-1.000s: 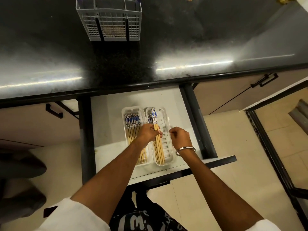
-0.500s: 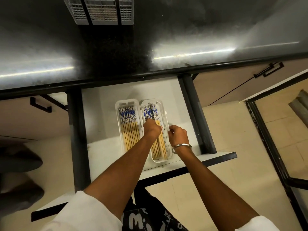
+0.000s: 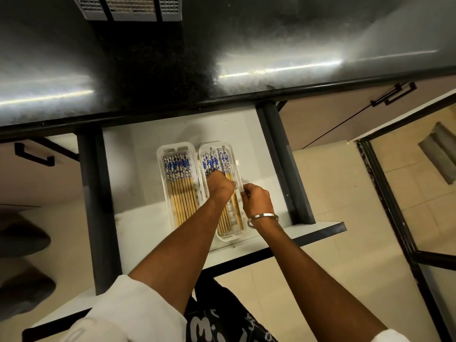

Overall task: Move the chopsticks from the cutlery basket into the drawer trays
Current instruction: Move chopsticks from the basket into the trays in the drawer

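Head view looks straight down on an open drawer (image 3: 138,169) under a dark counter (image 3: 222,45), with two clear trays side by side in it. Left tray (image 3: 161,169) holds a flat row of chopsticks (image 3: 181,188), blue-patterned ends far. Right tray (image 3: 238,169) holds a second batch (image 3: 225,218), and the left hand (image 3: 219,185) lies on top of these, fingers curled down onto them; whether it grips them or only presses them flat, I cannot tell. Right hand (image 3: 255,196), with a bangle (image 3: 262,217) at the wrist, pinches the right tray's right rim to steady it.

Compared with a second ago, the left hand has slid toward the far, patterned ends, and the basket (image 3: 130,8) has slipped almost out of frame at the far edge as the head tipped down. That suggests the batch is already laid in and is now being evened out. I cannot see whether the basket still holds any more.
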